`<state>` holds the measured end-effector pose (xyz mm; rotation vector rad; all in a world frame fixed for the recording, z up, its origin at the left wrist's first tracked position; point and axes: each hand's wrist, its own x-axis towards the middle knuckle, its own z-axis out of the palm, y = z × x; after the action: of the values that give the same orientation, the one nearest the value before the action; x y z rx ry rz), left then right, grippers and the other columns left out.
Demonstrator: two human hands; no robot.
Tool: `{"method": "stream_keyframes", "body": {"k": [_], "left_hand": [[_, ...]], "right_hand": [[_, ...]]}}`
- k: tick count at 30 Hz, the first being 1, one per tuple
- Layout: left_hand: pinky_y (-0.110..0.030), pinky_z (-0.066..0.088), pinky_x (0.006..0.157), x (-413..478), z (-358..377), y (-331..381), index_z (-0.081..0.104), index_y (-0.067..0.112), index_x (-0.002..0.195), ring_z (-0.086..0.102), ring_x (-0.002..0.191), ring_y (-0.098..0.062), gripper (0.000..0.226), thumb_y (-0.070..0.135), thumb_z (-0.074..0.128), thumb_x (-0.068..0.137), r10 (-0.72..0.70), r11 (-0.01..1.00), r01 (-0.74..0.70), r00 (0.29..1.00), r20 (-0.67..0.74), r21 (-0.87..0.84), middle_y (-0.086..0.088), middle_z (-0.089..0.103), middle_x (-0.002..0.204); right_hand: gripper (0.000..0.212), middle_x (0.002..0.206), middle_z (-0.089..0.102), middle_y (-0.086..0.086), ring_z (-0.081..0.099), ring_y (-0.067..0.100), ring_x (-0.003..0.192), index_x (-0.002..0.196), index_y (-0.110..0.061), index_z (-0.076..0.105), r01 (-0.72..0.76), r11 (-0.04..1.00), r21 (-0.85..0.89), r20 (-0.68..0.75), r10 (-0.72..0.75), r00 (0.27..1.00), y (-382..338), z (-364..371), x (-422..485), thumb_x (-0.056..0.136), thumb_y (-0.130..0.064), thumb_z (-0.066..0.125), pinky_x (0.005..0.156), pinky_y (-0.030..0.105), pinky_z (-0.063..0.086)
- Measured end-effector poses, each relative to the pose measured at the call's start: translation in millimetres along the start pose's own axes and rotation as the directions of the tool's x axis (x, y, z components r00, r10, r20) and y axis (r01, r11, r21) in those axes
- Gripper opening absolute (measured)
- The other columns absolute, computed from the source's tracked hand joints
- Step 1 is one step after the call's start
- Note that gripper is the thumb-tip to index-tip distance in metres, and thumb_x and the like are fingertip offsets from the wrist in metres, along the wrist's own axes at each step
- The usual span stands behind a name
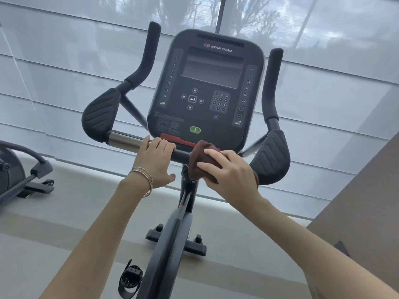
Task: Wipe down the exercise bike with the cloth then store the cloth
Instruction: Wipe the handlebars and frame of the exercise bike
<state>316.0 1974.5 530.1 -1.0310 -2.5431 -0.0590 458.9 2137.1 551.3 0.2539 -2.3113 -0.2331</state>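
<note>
At the centre of the frame, the right hand (pixel 226 171) presses a bunched dark red cloth (pixel 201 157) around the exercise bike (pixel 207 87) handlebar, fingers curled over it; left of it, the left hand (pixel 154 160) grips the bar.

view: single, head-worn, wide-angle | position: on the rider's side of the exercise bike (pixel 172 244), above its frame | direction: forward and slightly down, toward the console (pixel 207 87), with the window blinds (pixel 64 50) behind it | distance: near; both forearms are seen stretched from the lower edge up to the handlebar (pixel 181 153)
</note>
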Motion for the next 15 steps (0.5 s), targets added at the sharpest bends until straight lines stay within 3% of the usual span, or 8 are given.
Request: {"method": "stream_keyframes", "body": {"k": [6, 9, 15], "left_hand": [[-0.046, 0.015, 0.115, -0.3, -0.8, 4.3, 0.035, 0.020, 0.125, 0.037, 0.124, -0.024, 0.064, 0.050, 0.062, 0.075, -0.009, 0.999, 0.009, 1.000, 0.002, 0.033, -0.002, 0.046, 0.130], [-0.047, 0.015, 0.115, -0.3, -0.4, 9.1, 0.036, 0.020, 0.123, 0.038, 0.123, -0.024, 0.062, 0.051, 0.061, 0.075, -0.042, 0.998, 0.042, 0.999, -0.005, 0.044, -0.002, 0.047, 0.127], [-0.047, 0.015, 0.115, 0.2, -3.9, 10.6, 0.036, 0.020, 0.124, 0.037, 0.123, -0.025, 0.063, 0.051, 0.060, 0.075, -0.056, 0.998, 0.055, 0.998, 0.025, 0.042, -0.003, 0.047, 0.127]], "right_hand": [[0.029, 0.110, 0.070, 0.001, 0.065, 0.027, 0.082, 0.093, -0.024, 0.074, -0.064, 0.998, -0.014, 0.091, 0.065, 0.994, 51.9, -44.4, -48.3, 0.066, -0.019, 0.082, 0.069, 0.032, 0.056], [0.028, 0.106, 0.071, 0.003, 0.066, 0.028, 0.077, 0.091, -0.022, 0.075, -0.030, 0.999, 0.032, 0.141, 0.025, 0.990, 56.5, -46.6, -33.1, 0.065, -0.016, 0.081, 0.067, 0.032, 0.056], [0.021, 0.102, 0.071, 0.007, 0.065, 0.029, 0.074, 0.091, -0.019, 0.074, 0.047, 0.996, 0.073, 0.106, -0.054, 0.993, 36.7, -23.9, -5.1, 0.070, -0.018, 0.075, 0.064, 0.037, 0.056]]}}
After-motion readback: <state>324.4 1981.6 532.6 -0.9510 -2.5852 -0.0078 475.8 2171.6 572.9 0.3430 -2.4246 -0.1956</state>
